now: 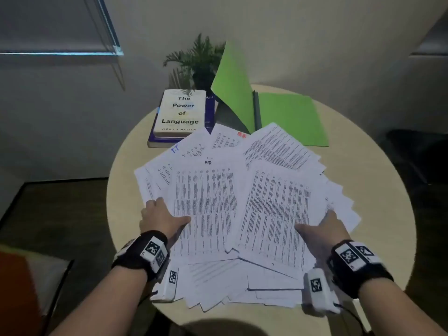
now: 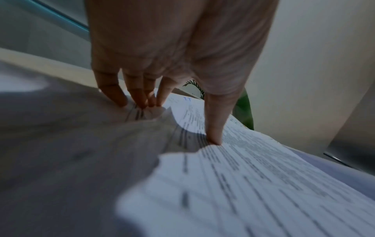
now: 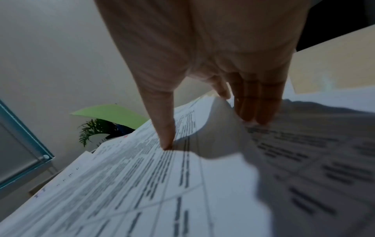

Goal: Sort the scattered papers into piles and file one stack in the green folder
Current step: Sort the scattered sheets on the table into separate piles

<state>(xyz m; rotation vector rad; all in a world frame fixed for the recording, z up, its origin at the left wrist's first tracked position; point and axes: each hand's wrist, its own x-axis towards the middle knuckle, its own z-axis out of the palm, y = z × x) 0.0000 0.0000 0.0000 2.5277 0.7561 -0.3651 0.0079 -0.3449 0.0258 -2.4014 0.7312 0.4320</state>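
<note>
A fanned heap of printed white papers [image 1: 230, 202] covers the middle of the round table [image 1: 378, 190]. One sheet is marked "HR" [image 1: 208, 162], another "IT" in blue [image 1: 175, 149], and a third carries a red mark [image 1: 242, 135]. My left hand [image 1: 169, 210] presses the heap's left side with straight fingers [image 2: 113, 94] and the thumb on top. My right hand [image 1: 315, 221] presses the right side the same way, and a sheet bulges up between its thumb and fingers [image 3: 253, 112]. The green folder [image 1: 291, 117] lies open behind the heap, its cover [image 1: 230, 81] standing up.
Two stacked books [image 1: 181, 115] sit at the table's back left, the top one titled "The Power of Language". A potted plant [image 1: 198, 59] stands behind them. Papers overhang the table's near edge. An orange and grey seat [image 1: 24, 287] is at lower left.
</note>
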